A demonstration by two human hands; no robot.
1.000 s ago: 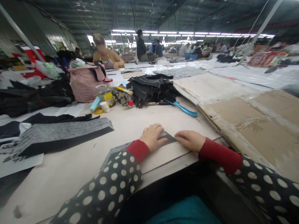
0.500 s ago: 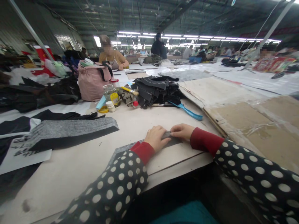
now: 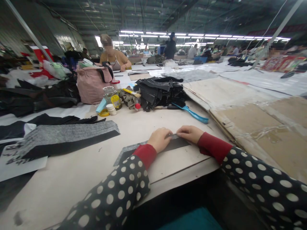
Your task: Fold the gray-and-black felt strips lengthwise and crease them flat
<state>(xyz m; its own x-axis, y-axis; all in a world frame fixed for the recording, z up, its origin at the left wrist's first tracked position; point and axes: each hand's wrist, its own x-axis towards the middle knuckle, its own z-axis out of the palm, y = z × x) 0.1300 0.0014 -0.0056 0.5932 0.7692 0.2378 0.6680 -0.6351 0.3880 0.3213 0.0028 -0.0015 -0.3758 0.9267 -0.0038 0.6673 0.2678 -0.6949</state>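
In the head view, a pale worktable (image 3: 72,179) was seen from above, with a narrow fabric strip (image 3: 178,144), grey along its far side and dark along its near side, laid behind the table's near edge and running roughly along it. A stack of similar strips (image 3: 74,135) was set towards the table's left edge, apart from the hands.

The far edge of the strip appeared to be worked between the fingertips. For this to be done well, the cloth would best be kept flat on the table, steadied on the left, and handled in short, even stretches, with the fingertips kept close together so that no crease was pulled in.

The strip was covered midway by the left hand (image 3: 160,139), its fingers bent; whether cloth was pinched beneath them could not be made out. By the right hand (image 3: 190,133), thumb and forefinger were brought nearly together, and the strip's far edge seemed to be nipped between their tips, near its right end
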